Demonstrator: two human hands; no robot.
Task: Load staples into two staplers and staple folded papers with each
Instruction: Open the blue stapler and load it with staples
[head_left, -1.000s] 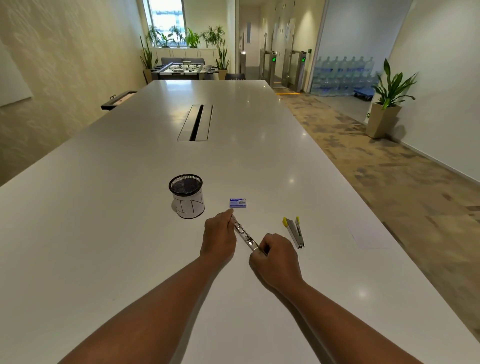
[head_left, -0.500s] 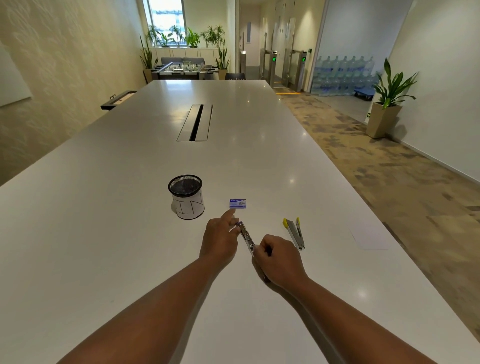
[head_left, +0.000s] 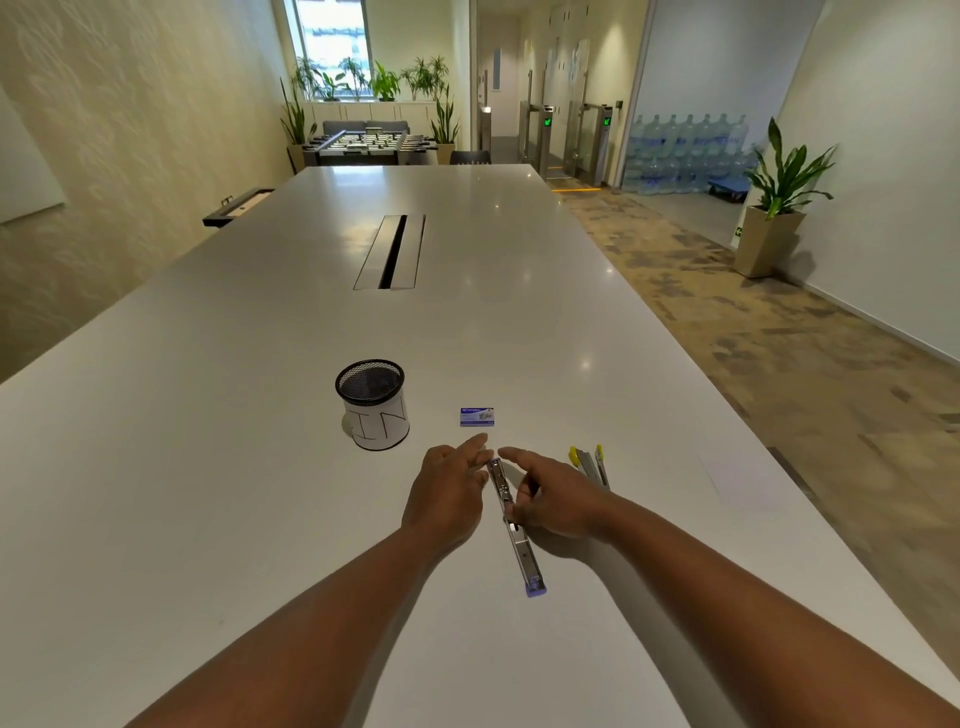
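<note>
A purple-ended stapler lies swung open flat on the white table, its purple tip toward me. My left hand lies at its far end's left side, straight fingers touching the metal. My right hand hovers over the far half from the right, index stretched to the tip, thumb against the stapler's middle. A small blue staple box lies just beyond both hands. A yellow stapler lies to the right, partly behind my right hand. A faint white paper lies farther right.
A black mesh cup wrapped in white paper marked "IN" stands left of the staple box. A cable slot sits in the table's middle. The table's right edge runs close past the paper, with carpeted floor beyond.
The purple stapler has been swung open and now lies stretched out flat toward me. My right hand let go of its near part and moved forward to the far half.
</note>
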